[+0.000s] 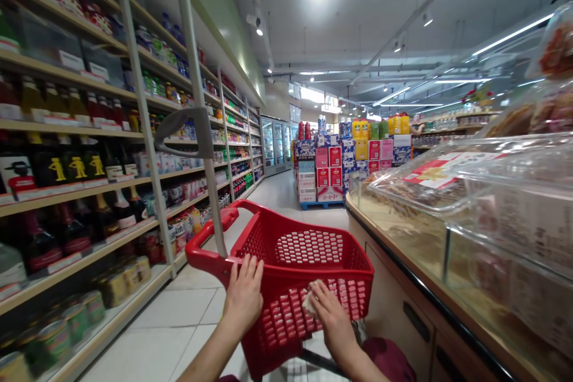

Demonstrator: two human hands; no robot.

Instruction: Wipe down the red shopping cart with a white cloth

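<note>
A red plastic shopping basket cart (308, 277) with perforated sides stands in front of me, with a tall grey pole (197, 71) carrying a grey grip (185, 131) at its left end. My left hand (244, 292) rests on the near rim, its fingers stretched out and slightly apart; the thumb is not clearly visible. Lower on the near side, my right hand (329, 310) presses a crumpled white cloth or tissue (308, 303) against the openwork, with its fingers closed over it. The inside bottom of the basket is mostly hidden by its side wall.
Shelves of bottles and cans (67, 173) line the left. At right runs a wood-and-glass counter (398, 268) topped with clear plastic food packs (430, 179). Stacked drink cartons (329, 173) stand ahead on a blue pallet (316, 205). Light floor tiles (165, 322) show below. A person's arm (417, 129) appears behind the cartons.
</note>
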